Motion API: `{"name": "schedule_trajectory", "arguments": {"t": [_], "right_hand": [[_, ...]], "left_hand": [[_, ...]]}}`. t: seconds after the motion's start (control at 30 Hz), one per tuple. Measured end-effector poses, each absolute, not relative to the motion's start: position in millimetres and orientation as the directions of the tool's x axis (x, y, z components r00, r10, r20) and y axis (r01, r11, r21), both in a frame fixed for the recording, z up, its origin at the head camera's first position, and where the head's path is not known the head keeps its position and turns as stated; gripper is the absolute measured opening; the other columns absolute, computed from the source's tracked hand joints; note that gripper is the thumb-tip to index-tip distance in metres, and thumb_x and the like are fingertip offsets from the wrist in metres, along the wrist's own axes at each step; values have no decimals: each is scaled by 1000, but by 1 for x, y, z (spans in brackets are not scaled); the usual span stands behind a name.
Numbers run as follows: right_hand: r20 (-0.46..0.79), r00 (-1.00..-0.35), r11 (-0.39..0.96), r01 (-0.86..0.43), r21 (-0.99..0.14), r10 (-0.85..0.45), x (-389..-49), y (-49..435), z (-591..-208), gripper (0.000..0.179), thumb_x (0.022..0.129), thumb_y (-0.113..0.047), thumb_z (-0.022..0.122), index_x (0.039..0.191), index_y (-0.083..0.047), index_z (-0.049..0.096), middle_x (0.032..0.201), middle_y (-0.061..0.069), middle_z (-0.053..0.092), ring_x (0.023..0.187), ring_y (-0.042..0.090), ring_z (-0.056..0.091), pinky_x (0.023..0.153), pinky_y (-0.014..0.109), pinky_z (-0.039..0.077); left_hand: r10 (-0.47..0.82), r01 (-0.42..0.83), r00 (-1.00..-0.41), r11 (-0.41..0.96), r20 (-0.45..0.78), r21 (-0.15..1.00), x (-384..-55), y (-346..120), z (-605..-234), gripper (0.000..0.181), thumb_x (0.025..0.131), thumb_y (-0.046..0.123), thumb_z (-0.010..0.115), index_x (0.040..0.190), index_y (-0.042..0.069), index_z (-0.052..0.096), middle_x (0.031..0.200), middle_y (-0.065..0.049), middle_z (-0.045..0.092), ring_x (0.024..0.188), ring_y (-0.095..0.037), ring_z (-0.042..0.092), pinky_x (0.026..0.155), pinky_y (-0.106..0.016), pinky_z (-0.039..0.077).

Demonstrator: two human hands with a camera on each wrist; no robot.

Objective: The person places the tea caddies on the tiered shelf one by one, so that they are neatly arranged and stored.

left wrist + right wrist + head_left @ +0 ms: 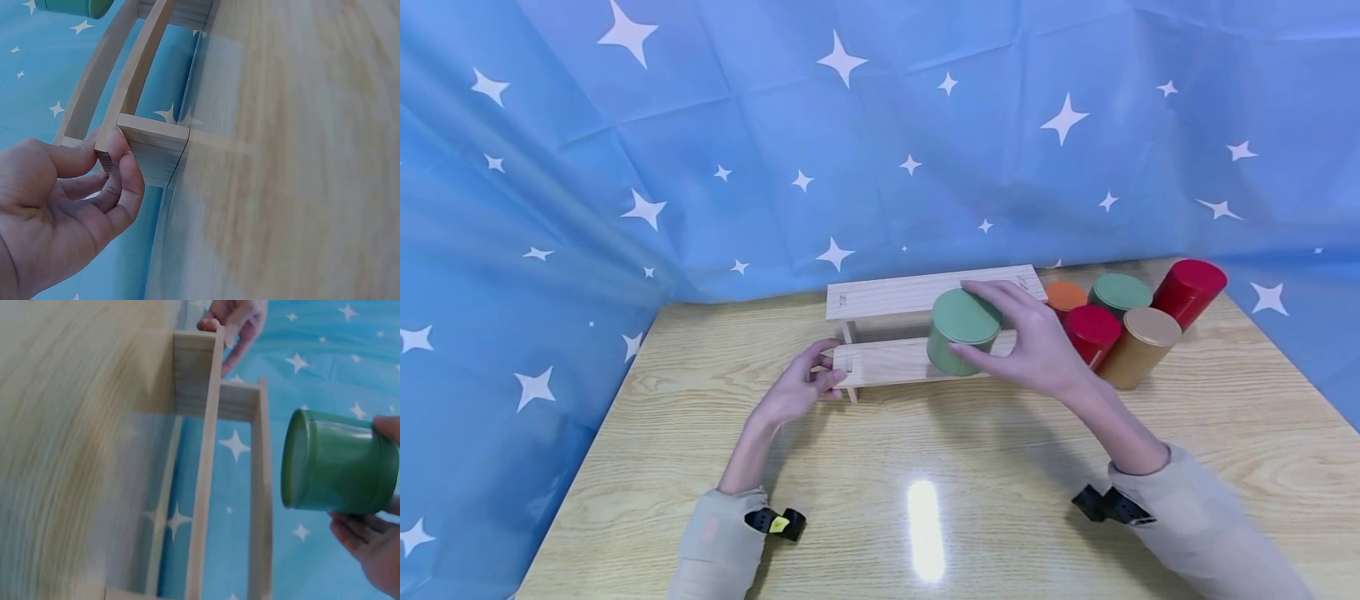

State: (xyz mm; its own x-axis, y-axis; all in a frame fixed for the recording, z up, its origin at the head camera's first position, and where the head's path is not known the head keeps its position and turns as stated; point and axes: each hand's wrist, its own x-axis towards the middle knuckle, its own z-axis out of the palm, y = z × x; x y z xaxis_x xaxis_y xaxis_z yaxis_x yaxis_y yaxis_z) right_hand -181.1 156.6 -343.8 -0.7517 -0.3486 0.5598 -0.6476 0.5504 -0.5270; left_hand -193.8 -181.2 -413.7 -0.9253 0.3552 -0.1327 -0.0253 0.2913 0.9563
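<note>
A two-step wooden shelf (887, 363) stands at the back of the table. My left hand (801, 385) pinches the left end of its lower step, thumb and fingers on either face of the board, as the left wrist view shows. In my right hand (1037, 342) is a green canister (966, 321), gripped near its lid between thumb and fingers. The right wrist view shows the green canister (337, 462) raised off the shelf, with a gap between its base and the boards.
Right of the shelf stand a red canister (1092, 333), a tan canister (1138, 350), an orange-lidded canister (1065, 296), another green canister (1120, 292) and a tall red canister (1191, 292). A blue star-patterned cloth (880, 167) hangs behind the wooden table (850, 500).
</note>
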Motion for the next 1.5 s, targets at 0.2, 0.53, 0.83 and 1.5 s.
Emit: {"name": "schedule_trajectory", "arguments": {"t": [0.2,0.53,0.83,1.5], "right_hand": [[536,-761,503,-646,-575,-365,-185,135,-354,69,79,-22,87,141,-8,57,131,12,60,106,27,62,74,42,63],[553,-730,427,-683,-592,-402,-192,106,-365,69,79,-23,87,137,0,58,127,16,62,106,29,62,76,39,62],[457,-800,463,-598,-654,-389,-191,85,-369,74,80,-33,87,140,-2,57,130,14,61,112,32,59,83,46,60],[333,-866,543,-495,-678,-374,-195,58,-379,81,82,-45,84,149,-13,51,124,13,57,98,24,56,71,33,59]], "left_hand": [[360,-22,-924,282,-127,959,-194,-181,-413,54,104,2,54,154,1,32,116,-21,50,87,-29,66,88,-40,62],[349,-31,-928,268,-128,963,-194,-180,-415,57,103,1,55,154,0,30,118,-21,46,87,-23,64,90,-39,62],[354,-30,-928,249,-120,968,-194,-180,-415,57,103,-1,54,154,-2,30,117,-21,47,88,-22,62,88,-36,63],[386,-32,-916,194,-106,981,-196,-180,-414,55,102,-5,52,153,-4,30,117,-22,48,92,-22,60,86,-34,63]]}}
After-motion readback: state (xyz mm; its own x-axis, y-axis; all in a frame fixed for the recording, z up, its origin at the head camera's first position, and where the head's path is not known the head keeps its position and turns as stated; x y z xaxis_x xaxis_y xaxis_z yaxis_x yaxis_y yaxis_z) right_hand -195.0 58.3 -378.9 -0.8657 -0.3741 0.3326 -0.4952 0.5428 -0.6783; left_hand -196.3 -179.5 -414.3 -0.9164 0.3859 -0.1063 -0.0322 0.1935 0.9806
